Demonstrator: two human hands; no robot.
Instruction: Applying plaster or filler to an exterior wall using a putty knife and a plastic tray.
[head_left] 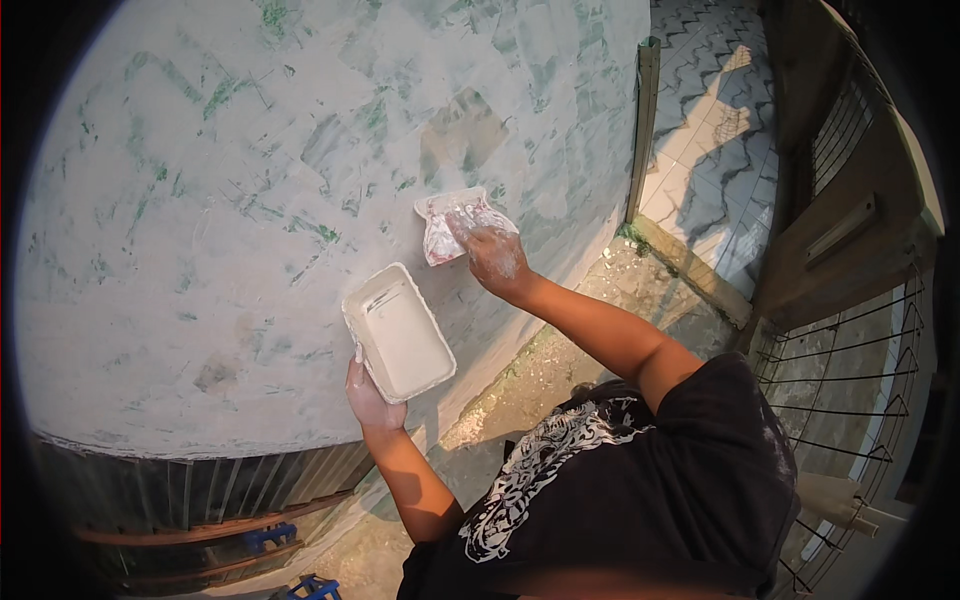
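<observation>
My left hand (372, 400) is closed around the lower left side of a rectangular tray (353, 322) with a crusted rim. Smooth off-white paste lines the tray, which is tilted and held close to the wall (250, 200). Up and to the right, my right hand (495, 260) grips a wide, flat scraper (452, 207) caked in white paste. Its broad edge points up and lies at the wall surface; whether it presses there I cannot tell. White smears cover my right hand's knuckles. Pale coating with green streaks spreads over the wall, and a bare brownish patch (462, 132) shows above the scraper.
A narrow upright post (645, 130) ends the wall at the right, beside a patterned tiled floor (710, 140). Paste crumbs speckle the ground (610, 290) along the wall's foot. Metal grating (840, 405) stands at far right. Dark ribbed panels (220, 487) and blue objects (271, 537) are lower left.
</observation>
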